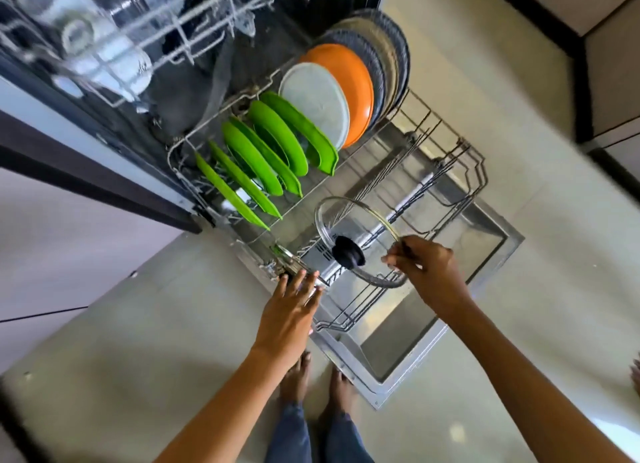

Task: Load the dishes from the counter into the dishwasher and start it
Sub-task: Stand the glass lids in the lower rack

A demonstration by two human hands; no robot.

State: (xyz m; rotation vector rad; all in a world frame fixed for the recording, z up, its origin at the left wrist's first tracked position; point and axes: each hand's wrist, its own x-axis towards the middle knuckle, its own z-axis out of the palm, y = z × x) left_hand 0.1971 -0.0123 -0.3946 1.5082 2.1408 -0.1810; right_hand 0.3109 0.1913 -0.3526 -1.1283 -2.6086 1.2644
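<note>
- No words, brand names, numbers or signs can be read anywhere in the view.
- The plates point(322, 105) standing in the dishwasher rack point(460, 171) are plain coloured, with no print that shows.
- The glass lid point(356, 234) over the near part of that rack has a plain black knob, no marking on it.
- The open dishwasher door point(450, 327) under the rack shows bare metal; any label there is too blurred to make out.
</note>
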